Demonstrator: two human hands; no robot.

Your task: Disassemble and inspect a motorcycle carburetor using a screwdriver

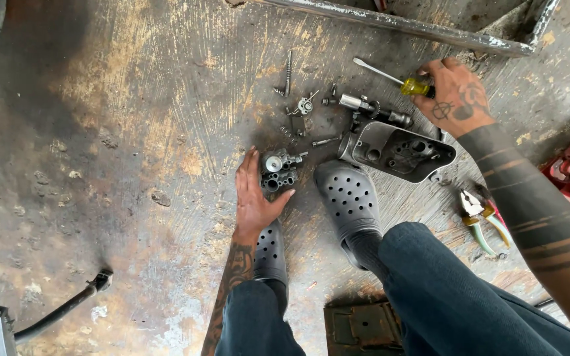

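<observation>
From the head camera, the left hand (255, 198) rests on the stained concrete floor (133, 132), fingers and thumb cupped loosely around a small metal engine part (278, 171) that sits just ahead of the palm, touched but not lifted. The right hand (455, 95) lies well to the right and farther out, its grip closed on the yellow handle of a screwdriver (400, 80) whose shaft points left, away from the hand. Between both hands lie a grey metal cover (397, 150), loose screws and springs, and two grey clogs (349, 198). Pliers (479, 217) lie near the right forearm.
</observation>
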